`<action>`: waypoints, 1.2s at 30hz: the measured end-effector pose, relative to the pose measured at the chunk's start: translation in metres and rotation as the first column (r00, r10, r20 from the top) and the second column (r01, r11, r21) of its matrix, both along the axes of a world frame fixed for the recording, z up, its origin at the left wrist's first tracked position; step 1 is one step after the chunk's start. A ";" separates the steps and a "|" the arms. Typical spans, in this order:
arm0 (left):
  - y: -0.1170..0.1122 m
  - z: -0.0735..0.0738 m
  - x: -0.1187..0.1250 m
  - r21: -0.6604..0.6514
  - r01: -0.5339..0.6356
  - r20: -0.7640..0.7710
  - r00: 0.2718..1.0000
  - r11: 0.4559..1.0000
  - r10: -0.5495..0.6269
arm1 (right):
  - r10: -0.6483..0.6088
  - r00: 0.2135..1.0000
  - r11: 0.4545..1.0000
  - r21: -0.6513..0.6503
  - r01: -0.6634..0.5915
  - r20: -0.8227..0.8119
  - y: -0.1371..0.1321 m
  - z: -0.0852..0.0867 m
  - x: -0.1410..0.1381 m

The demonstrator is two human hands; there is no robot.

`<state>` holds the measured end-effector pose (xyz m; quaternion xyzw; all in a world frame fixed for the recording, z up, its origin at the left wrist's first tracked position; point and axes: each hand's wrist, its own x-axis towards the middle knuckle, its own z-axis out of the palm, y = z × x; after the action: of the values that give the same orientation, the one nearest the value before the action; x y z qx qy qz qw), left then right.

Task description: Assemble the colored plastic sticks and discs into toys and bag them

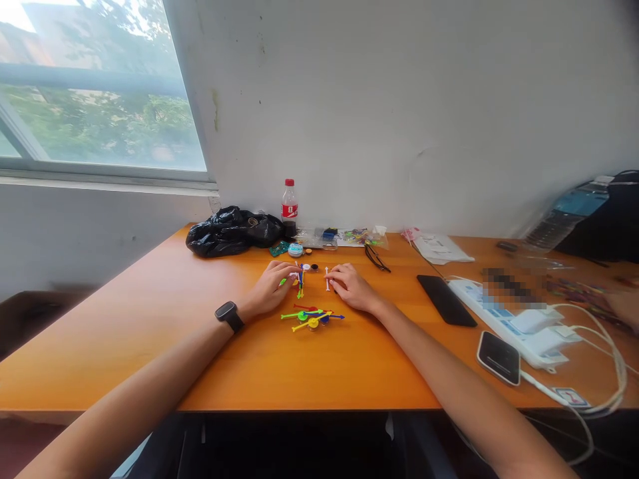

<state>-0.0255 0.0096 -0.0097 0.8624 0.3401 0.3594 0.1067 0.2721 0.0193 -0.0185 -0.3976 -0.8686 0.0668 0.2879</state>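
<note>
Here, mid-frame, the left hand [272,286] touches coloured arrows [301,285], its grip unclear; the right hand [352,287] lightly pinches a white arrow [327,279]; table [124,346] spreads lower left to its edge.

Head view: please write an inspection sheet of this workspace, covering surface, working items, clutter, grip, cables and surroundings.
Surface: wooden table.
Job's things: coloured arrow pieces in a cluster; white arrow farther back.
Clutter: black plastic bag, red-capped bottle, white power strip.
Grip: left hand at more arrows; right hand fingertips at the white arrow; firmness unclear.
Cables: white cables, looping near the power strip.
Surroundings: window left, pale wall behind, another person's blurred hand far right.
</note>
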 end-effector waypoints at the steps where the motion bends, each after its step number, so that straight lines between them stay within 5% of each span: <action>1: 0.000 0.001 0.000 0.004 0.001 -0.008 1.000 1.000 -0.001 | 0.006 1.000 1.000 -0.003 -0.006 0.009 0.000 0.000 0.000; 7: -0.004 0.004 0.000 -0.037 0.045 -0.130 0.990 0.998 -0.050 | 0.028 0.999 1.000 -0.009 -0.027 0.041 -0.005 0.003 -0.005; 14: -0.002 0.000 0.000 -0.050 0.018 -0.102 0.995 0.999 -0.023 | -0.020 0.997 1.000 0.001 0.020 0.081 -0.011 0.006 -0.010; 27: 0.000 -0.003 0.000 -0.049 -0.002 -0.034 0.999 0.999 0.001 | -0.318 0.940 0.943 -0.058 0.327 0.124 -0.008 0.012 -0.003; 36: -0.002 0.000 0.001 -0.046 -0.009 -0.026 1.000 0.999 0.008 | -0.129 0.973 0.991 0.008 0.130 0.193 -0.008 0.010 -0.003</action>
<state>-0.0243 0.0073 -0.0101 0.8629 0.3532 0.3407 0.1209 0.2695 0.0116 -0.0086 -0.4590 -0.8644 0.0111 0.2048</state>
